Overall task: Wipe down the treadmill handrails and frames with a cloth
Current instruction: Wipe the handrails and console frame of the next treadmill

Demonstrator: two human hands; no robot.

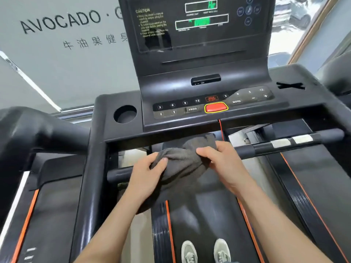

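Observation:
A dark grey cloth is bunched over the treadmill's front crossbar handrail, just below the console. My left hand grips the cloth's left side with curled fingers. My right hand pinches its right side, fingers bent over the folds. The bar runs from lower left up to the right, where two white pulse pads show. The part of the bar under the cloth is hidden.
The black console with a red stop button, a cup holder and a red safety cord sits above the bar. The left frame upright and belt lie below. Neighbouring treadmills flank both sides.

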